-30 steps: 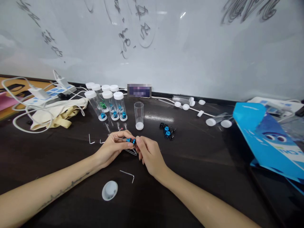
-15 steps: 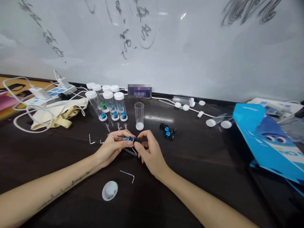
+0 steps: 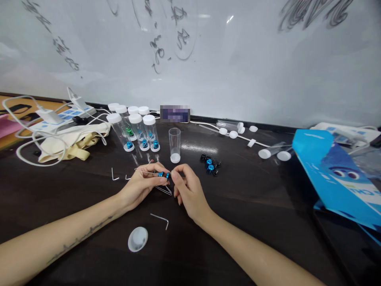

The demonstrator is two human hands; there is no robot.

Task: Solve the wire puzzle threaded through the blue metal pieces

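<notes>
My left hand (image 3: 143, 184) pinches a small blue-and-black part (image 3: 161, 174) between thumb and fingers. Thin bent wire (image 3: 163, 190) loops out below those fingers, and another strand with a small red tip rises above them. Close by the part's right end, my right hand (image 3: 187, 188) has its thumb and index finger pressed together; whatever is in that pinch is too small to make out. Behind the hands stands a clear open tube (image 3: 175, 140) with a white base. To the right lies a cluster of blue and black pieces (image 3: 210, 164).
Capped clear tubes (image 3: 137, 129) holding blue and green parts stand back left. Hex keys (image 3: 160, 217) and a white cap (image 3: 137, 239) lie nearer me. A cloth bag (image 3: 74, 141) and cables are left, loose caps (image 3: 233, 134) and a blue bag (image 3: 315, 155) right.
My right fingertips have drawn slightly right, away from the blue-and-black part, and the black end seen between the hands no longer shows. My left hand stays nearly still.
</notes>
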